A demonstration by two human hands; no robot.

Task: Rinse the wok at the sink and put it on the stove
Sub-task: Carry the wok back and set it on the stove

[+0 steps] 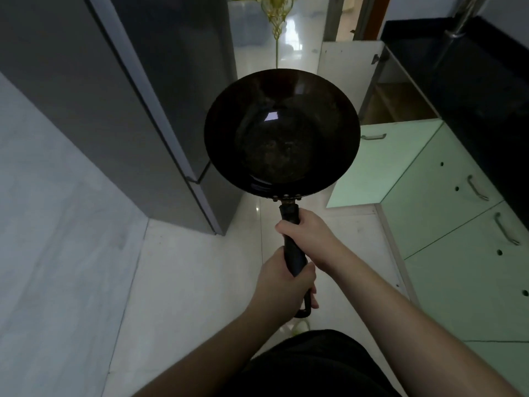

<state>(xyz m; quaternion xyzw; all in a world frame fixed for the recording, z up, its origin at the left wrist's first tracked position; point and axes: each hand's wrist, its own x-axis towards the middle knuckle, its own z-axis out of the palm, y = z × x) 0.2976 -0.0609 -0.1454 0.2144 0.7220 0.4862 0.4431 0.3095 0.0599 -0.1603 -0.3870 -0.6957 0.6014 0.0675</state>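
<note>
Wok [282, 133] first: it hangs in mid-air over the pale floor [200, 282] in the middle of the view, between the grey fridge [128, 110] on the left and the green cupboards [446, 224] on the right, bowl up and roughly level, touching nothing but the hands. No sink or stove can be made out; only a dark counter [472, 96] runs along the far right.

It looks like dark metal, so I judge it stiff, fairly heavy and front-loaded, the broad bowl pulling down at the far end of a long black handle [293, 247]. The inside has dull, speckled residue at the bottom and a shine on the wall, which may mean oil or wet; I cannot tell which. The handle is the sensible place to hold, as close to the bowl as is comfortable, to cut the leverage.

Both hands are clamped on that handle. The right hand [307, 232] wraps it nearer the bowl, just behind the rivets, knuckles up. The left hand [283, 285] grips the near end, fingers curled round just ahead of the hanging loop. Both forearms reach forward from the near edge, converging on the handle.
</note>
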